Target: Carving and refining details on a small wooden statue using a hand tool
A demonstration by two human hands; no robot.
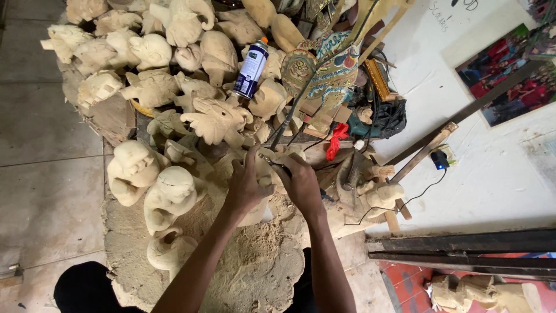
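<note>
While our left hand (246,182) grips a pale wooden carving (267,174), our right hand (301,182) closes its fingers on a thin carving tool (277,165); a blue-and-white spray can (251,68) stands beyond.

Hands (275,182) mostly hide the carving (267,174), perhaps unfinished.

Unfinished wooden carvings (174,87) crowd the far and left sides, a spray can (251,68) upright among them. Sawdust (255,255) nearer the person lies open; tools (370,110) clutter the right.

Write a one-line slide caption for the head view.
Left hand steadies a pale wooden carving while right hand works it with a slim tool.
</note>
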